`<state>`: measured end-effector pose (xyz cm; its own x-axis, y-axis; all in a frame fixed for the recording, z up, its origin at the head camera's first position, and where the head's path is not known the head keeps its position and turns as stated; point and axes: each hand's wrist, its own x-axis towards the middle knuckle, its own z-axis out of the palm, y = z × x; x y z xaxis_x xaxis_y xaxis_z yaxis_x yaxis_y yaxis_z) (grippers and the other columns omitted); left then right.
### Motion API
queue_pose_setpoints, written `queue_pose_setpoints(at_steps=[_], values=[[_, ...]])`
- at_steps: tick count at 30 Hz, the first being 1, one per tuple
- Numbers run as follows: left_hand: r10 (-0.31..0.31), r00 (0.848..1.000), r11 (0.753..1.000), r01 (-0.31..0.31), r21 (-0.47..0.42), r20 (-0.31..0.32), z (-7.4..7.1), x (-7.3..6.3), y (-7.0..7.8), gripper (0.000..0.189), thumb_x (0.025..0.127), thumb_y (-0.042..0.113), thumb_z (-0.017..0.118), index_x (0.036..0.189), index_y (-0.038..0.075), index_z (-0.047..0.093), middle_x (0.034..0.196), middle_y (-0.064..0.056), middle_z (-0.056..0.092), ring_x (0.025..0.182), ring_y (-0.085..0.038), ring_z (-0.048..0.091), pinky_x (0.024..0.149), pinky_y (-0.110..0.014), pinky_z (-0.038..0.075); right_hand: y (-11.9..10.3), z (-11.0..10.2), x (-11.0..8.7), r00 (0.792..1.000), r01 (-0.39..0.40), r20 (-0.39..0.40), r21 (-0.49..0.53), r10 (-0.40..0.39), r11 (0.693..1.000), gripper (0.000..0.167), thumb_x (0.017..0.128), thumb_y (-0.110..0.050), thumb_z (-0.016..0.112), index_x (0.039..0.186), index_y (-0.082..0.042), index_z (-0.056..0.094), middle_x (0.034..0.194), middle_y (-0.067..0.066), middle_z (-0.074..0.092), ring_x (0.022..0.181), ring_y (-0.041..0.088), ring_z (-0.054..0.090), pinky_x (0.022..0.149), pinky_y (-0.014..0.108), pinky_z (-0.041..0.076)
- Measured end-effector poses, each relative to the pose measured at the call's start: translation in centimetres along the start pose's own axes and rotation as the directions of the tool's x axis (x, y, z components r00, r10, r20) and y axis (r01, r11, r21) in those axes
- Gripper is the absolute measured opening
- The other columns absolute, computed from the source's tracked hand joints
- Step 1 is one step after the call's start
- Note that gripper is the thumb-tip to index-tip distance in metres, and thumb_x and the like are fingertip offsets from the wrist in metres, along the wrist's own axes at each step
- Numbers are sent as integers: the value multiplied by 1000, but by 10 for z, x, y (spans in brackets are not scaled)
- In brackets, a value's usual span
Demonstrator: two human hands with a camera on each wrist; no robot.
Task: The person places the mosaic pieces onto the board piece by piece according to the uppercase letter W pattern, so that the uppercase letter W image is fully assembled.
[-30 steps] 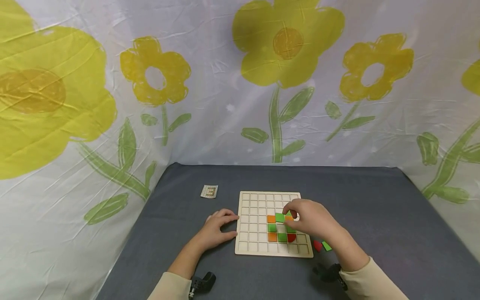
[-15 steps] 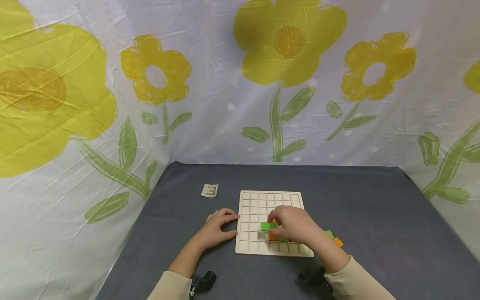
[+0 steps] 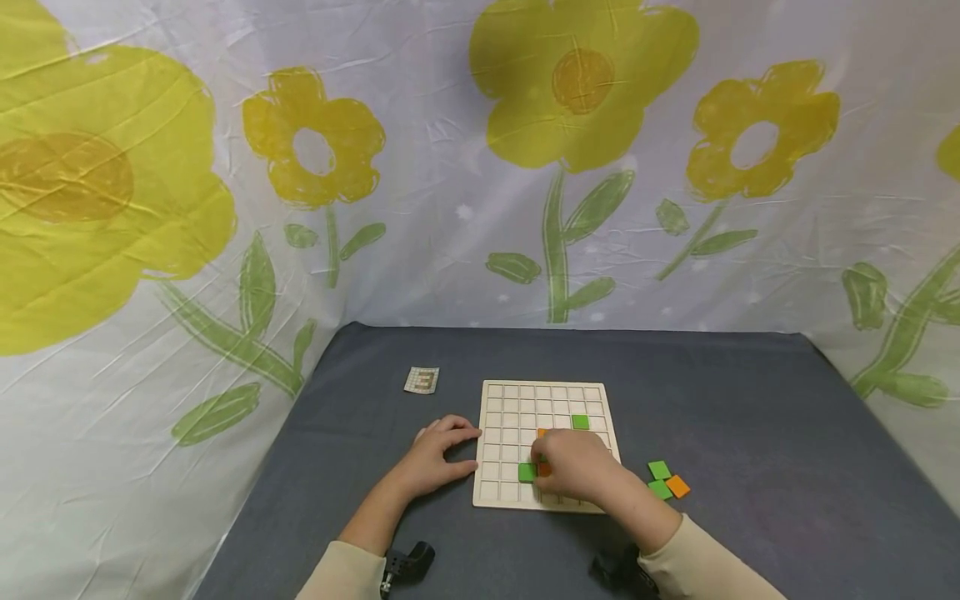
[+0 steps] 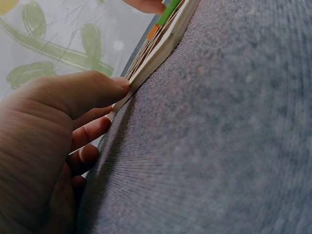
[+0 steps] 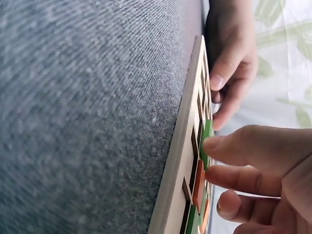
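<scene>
A wooden grid board lies on the dark cloth. My left hand rests at its left edge, thumb and index fingertips touching the rim. My right hand reaches over the lower middle cells, thumb and index finger pinching a green square tile; in the right wrist view the thumb tip lies right on that tile. Beside it an orange tile sits in the grid. Another green tile sits higher on the board. My right hand hides most cells beneath it.
Two green tiles and an orange one lie loose on the cloth right of the board. A small pattern card lies behind my left hand. A flower-printed curtain hangs beyond the table's back edge.
My right hand has moved left and down across the board, and a green tile now lies at the left of its fingers. The loose tiles at right have come into view. My left hand stays put.
</scene>
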<state>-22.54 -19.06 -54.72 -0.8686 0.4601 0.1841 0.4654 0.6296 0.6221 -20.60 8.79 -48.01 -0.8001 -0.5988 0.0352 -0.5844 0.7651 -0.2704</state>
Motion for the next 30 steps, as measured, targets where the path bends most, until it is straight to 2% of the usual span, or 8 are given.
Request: queue_pose_setpoints(at_steps=[5,9,13,18,25,30], values=[[-5,1000,1000,5,5,-6,0,1,0,46,91,24,80,134,12,70,127,-2,59,118,-26,54,98,-52,36,-1,3,2,1000,16,-18,-21,-16,1000,18,80,-27,84,93,-17,77,78,-9,61,62,5,45,49,30,38],[-11,1000,1000,11,2,-3,1,1,0,46,91,24,80,134,12,70,127,-2,59,118,-26,54,99,-52,36,-2,6,3,998,43,-51,-61,-46,997,14,79,-27,85,89,-19,78,75,-11,57,60,4,45,47,29,37],[-13,1000,1000,13,2,1,2,2,-1,46,91,26,80,134,12,70,127,-2,59,118,-26,53,99,-52,36,-1,8,3,996,36,-72,-99,-43,994,13,78,-28,86,84,-21,77,73,-13,51,58,3,43,45,28,36],[-9,1000,1000,9,-2,0,2,2,-1,46,91,25,80,134,12,69,128,-2,59,118,-26,53,99,-53,35,0,8,0,996,34,-79,-112,-43,993,14,79,-30,86,86,-21,77,74,-12,56,60,4,44,45,30,36],[-9,1000,1000,9,17,-7,2,1,-1,47,91,25,80,134,12,70,127,-2,59,118,-25,53,98,-51,36,12,0,-13,996,15,-90,-53,-20,998,18,83,-33,84,93,-19,78,83,-9,65,64,4,49,50,29,40],[-19,1000,1000,19,5,-6,3,1,-2,46,91,25,81,134,12,70,127,-1,59,119,-25,53,98,-51,36,26,-11,-30,994,-35,-99,4,35,999,25,84,-32,83,102,-16,78,72,-15,55,64,2,48,52,29,41]])
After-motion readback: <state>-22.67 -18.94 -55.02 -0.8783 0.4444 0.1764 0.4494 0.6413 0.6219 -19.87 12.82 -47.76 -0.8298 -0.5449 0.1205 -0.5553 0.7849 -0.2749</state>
